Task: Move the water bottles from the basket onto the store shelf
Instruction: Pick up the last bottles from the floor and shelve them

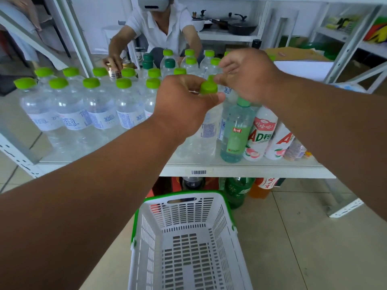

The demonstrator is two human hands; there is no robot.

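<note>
Several clear water bottles [71,109] with lime-green caps stand in rows on the white store shelf [251,169]. My left hand [184,103] pinches the green cap of one water bottle [209,130] standing near the shelf's front, thumb under the cap. Just right of that cap, my right hand [249,74] hovers over the bottles behind it, fingers curled and apart, holding nothing that I can see. The white basket [188,206] with a green rim sits on the floor below, with no bottles inside.
A green-tinted bottle [235,135] and two white AD drink bottles [261,135] stand right of the held bottle. Across the shelf, a person in a white shirt [159,24] handles cans [114,71]. Dark bottles [236,191] stand under the shelf.
</note>
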